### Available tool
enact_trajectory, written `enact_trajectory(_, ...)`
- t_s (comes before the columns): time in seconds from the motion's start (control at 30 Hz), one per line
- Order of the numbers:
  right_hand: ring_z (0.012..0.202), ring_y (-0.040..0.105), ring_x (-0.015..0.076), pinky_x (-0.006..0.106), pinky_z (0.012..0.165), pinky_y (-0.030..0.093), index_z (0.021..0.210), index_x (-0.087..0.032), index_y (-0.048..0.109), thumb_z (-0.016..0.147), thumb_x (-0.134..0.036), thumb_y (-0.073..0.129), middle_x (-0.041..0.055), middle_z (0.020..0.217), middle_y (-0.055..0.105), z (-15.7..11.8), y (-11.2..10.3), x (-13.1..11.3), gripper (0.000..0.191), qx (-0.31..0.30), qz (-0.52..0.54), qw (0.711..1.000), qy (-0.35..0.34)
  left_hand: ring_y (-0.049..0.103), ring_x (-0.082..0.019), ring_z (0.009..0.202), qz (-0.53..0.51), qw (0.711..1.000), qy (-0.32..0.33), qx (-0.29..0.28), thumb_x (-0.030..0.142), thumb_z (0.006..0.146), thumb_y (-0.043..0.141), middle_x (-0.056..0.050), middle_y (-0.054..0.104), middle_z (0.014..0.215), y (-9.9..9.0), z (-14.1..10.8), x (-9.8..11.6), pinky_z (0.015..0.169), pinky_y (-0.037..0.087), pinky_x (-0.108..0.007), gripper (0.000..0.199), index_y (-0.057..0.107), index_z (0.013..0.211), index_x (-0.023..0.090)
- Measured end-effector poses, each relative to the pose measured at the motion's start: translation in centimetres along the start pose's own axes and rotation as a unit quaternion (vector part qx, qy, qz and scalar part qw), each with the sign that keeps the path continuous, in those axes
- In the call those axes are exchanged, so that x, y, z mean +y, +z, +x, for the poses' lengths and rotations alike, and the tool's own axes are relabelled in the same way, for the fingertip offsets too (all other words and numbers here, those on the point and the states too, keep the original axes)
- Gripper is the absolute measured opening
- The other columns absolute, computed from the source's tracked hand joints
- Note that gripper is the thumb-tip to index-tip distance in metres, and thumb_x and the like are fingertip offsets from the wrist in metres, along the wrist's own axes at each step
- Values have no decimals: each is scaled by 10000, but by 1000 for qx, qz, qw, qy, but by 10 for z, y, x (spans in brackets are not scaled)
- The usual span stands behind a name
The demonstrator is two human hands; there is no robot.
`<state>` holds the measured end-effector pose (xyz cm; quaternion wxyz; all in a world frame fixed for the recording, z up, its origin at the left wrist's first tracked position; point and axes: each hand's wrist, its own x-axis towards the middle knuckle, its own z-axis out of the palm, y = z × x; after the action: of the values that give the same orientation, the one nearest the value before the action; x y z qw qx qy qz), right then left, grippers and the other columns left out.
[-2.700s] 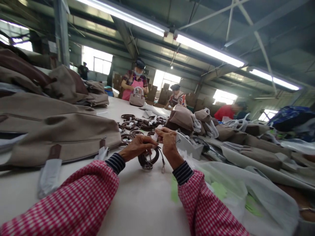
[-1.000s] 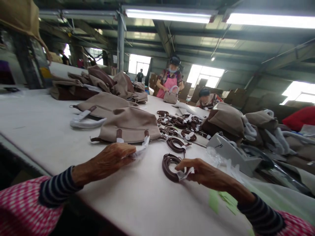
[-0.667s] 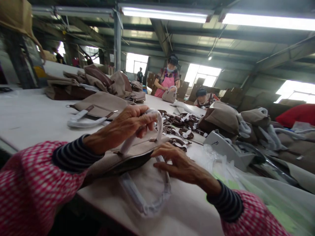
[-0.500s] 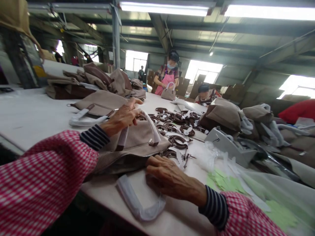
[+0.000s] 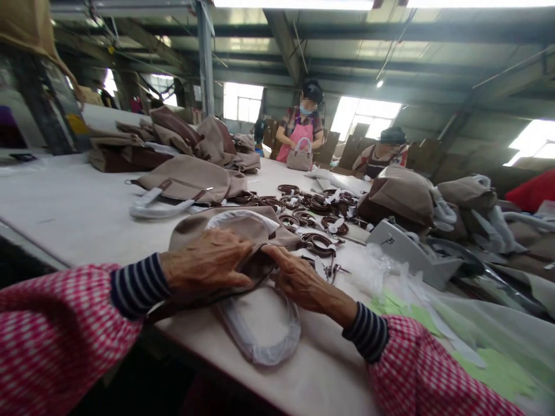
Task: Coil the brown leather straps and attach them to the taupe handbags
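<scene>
Mouth of the bag [image 5: 284,234], in the head view: handled with both hands at the near edge of the white surface [image 5: 99,202]. Laid the left hand [image 5: 203,260] over the bag with fingers extended and thumb held apart. Brought the right hand [image 5: 303,286] to the rim with fingers bent, perhaps pinching it; could not tell for sure, with the thumb's contact hidden. Judged to be spreading or settling the opening, and to call for a secure hold on the rim, clear of the wrapped handles. Saw one, the far handle [image 5: 243,216], arched over the bag, and the other, the near handle [image 5: 277,352], looped out on the surface toward the body.

Beyond the bag, noted coiled brown straps [image 5: 321,242] with white wraps, a second bag [image 5: 173,173] lying to the left, and a heap of bags [image 5: 208,141] farther back. To the right, saw a grey device [image 5: 405,254], stuffed bags [image 5: 399,196], clear plastic [image 5: 472,312] and green slips [image 5: 494,370].

Deeper in the room, glimpsed a person in a pink apron [image 5: 299,136] at a small bag [image 5: 299,159], another person [image 5: 388,156] leaning low, bright windows [image 5: 243,101] and a metal column [image 5: 206,63] under lit tubes [image 5: 295,3].
</scene>
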<state>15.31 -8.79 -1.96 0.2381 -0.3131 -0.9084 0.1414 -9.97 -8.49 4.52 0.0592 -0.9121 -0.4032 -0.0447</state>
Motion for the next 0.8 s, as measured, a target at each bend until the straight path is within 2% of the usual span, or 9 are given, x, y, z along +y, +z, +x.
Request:
enact_trajectory(0.07, 1149, 634, 256, 408, 1026, 514, 1457, -176, 495, 906, -66, 533, 136, 1338, 630, 0, 0, 9, 564, -8, -9, 1000, 4, 650, -317, 868, 25, 998, -46, -37, 335, 956, 677, -155, 723, 966, 6, -2, 4, 764, 432, -391, 220, 724, 927, 122)
enact_trajectory(0.17, 1092, 651, 244, 394, 996, 518, 1318, -166, 604, 940, -103, 559, 116, 1231, 679, 0, -3, 25, 385, 4, -11, 1000, 12, 605, -290, 771, 10, 995, -97, -21, 239, 996, 547, -143, 677, 813, 7, 3, 8, 708, 376, -378, 256, 692, 818, 124)
enact_trajectory(0.37, 1130, 597, 230, 388, 1036, 482, 1289, -230, 660, 853, 26, 498, 66, 1257, 692, 1, -16, 43, 531, 60, -73, 994, 50, 450, -164, 619, -116, 989, 53, -74, 182, 969, 538, -3, 500, 652, -14, 34, 10, 625, 305, -335, 349, 455, 630, 186)
enact_trajectory(0.47, 1041, 562, 230, 376, 983, 480, 1201, -214, 678, 887, 7, 504, 63, 1186, 697, -7, -14, 39, 422, 34, -134, 989, 57, 456, -166, 583, -102, 992, 21, -71, 212, 951, 539, -3, 480, 620, -13, 42, 14, 587, 295, -342, 333, 455, 630, 194)
enact_trajectory(0.57, 1037, 540, 259, 410, 959, 481, 1081, -170, 680, 932, -62, 544, 98, 1127, 686, -15, -2, 34, 229, 5, -202, 978, 51, 593, -235, 738, -17, 999, -28, 2, 127, 821, 589, -66, 656, 842, -4, 42, 27, 647, 380, -358, 62, 619, 845, 176)
enact_trajectory(0.63, 1133, 528, 294, 440, 975, 484, 1092, -151, 681, 943, -99, 566, 133, 1182, 672, -17, 6, 33, 196, 5, -231, 972, 44, 642, -325, 1058, 55, 997, 11, 60, 41, 739, 577, -138, 691, 1206, 2, 44, 40, 799, 471, -404, 441, 653, 1156, 161)
enact_trajectory(0.7, 1263, 489, 320, 466, 1025, 478, 1171, -143, 678, 947, -113, 575, 163, 1334, 628, -16, 11, 34, 248, 16, -240, 970, 25, 501, -377, 1378, 105, 986, 83, 98, -19, 738, 534, -156, 566, 1506, 7, 54, 53, 1018, 455, -501, 673, 588, 1378, 182)
enact_trajectory(0.73, 1313, 463, 327, 473, 1048, 473, 1209, -141, 671, 951, -119, 577, 171, 1401, 597, -16, 12, 35, 275, 21, -241, 970, 17, 427, -383, 1457, 121, 981, 111, 105, -29, 770, 515, -154, 517, 1570, 9, 61, 58, 1096, 408, -550, 681, 576, 1414, 187)
enact_trajectory(0.8, 1333, 453, 331, 477, 1055, 477, 1245, -135, 660, 963, -132, 579, 175, 1442, 577, -16, 12, 35, 294, 19, -241, 970, 11, 465, -398, 1420, 141, 977, 130, 90, -3, 861, 489, -194, 582, 1495, 13, 81, 61, 1105, 386, -590, 516, 644, 1330, 147)
